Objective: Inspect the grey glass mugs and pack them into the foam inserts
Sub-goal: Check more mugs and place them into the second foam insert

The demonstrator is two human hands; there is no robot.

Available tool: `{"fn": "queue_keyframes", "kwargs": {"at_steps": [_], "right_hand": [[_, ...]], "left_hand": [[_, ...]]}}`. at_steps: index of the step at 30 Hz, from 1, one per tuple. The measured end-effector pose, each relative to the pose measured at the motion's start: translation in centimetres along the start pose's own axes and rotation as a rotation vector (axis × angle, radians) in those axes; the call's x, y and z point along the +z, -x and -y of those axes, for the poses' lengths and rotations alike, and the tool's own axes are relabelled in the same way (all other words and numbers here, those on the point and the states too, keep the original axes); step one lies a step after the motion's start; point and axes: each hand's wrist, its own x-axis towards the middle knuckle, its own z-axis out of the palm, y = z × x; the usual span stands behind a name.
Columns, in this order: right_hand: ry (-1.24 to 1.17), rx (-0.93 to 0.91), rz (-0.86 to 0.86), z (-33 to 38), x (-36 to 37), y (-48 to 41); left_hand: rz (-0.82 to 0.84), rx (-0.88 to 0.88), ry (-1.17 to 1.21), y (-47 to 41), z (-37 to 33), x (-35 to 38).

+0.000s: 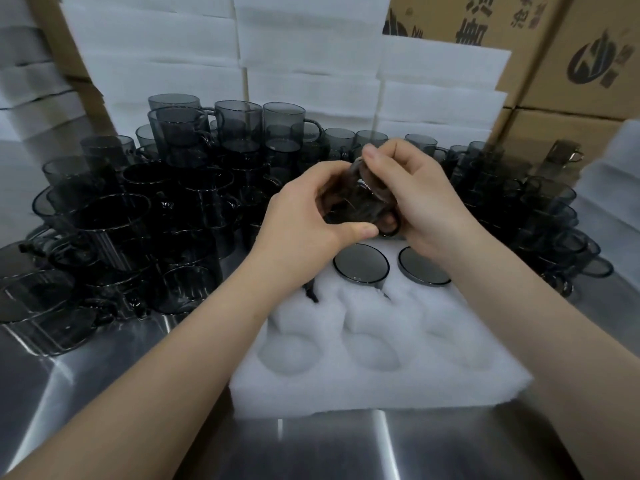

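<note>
A steel table [104,393] carries everything, with cardboard boxes [571,64] and white foam stacks [311,46] piled behind it. Loose mugs [173,202] crowd the far half of the table, many standing two high and touching, so any knock there could chip glass against glass. Nearer the person lies the insert [381,375], soft white foam with round pockets; the near row looks unfilled, while two packed mugs [361,263] sit base-up in the far row. Above that row the left hand [304,213] and right hand [422,199] together grip the held mug [360,202], tilted on its side. The left fingers curl round its wall with the thumb under it, and the right thumb presses near one end while the right fingers close by the handle [390,227]. The glass is likely stiff, smooth and fairly light, but brittle and slippery against bare skin, so the wall wants a full wrap rather than a fingertip pinch. The handle gives a surer hold for turning it, though it is probably the weakest part. The foam should yield and grip the wall, so pressing squarely down suits it best.
</note>
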Motion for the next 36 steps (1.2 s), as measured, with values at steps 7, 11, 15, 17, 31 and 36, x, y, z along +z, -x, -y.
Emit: {"fn": "queue_keyframes", "kwargs": {"at_steps": [7,11,15,17,31,36], "right_hand": [[-0.23,0.114,0.029,-0.3,-0.6,-0.7],[-0.123,0.159,0.225,-0.6,-0.5,-0.5],[-0.107,0.116,0.281,-0.6,-0.5,-0.3],[-0.184,0.125,0.3,-0.5,-0.5,-0.3],[-0.264,-0.092,0.35,0.2,0.0,0.4],[-0.284,0.06,0.313,0.5,-0.4,0.0]], "left_hand": [[-0.167,-0.047,0.276,-0.5,0.2,-0.4],[-0.17,-0.039,0.294,-0.5,0.3,-0.7],[-0.155,-0.038,0.31,-0.5,0.4,-0.6],[-0.165,-0.036,0.303,-0.5,0.3,-0.4],[-0.127,-0.243,0.3,-0.7,-0.3,-0.7],[-0.118,-0.177,0.255,-0.5,-0.4,-0.2]]}}
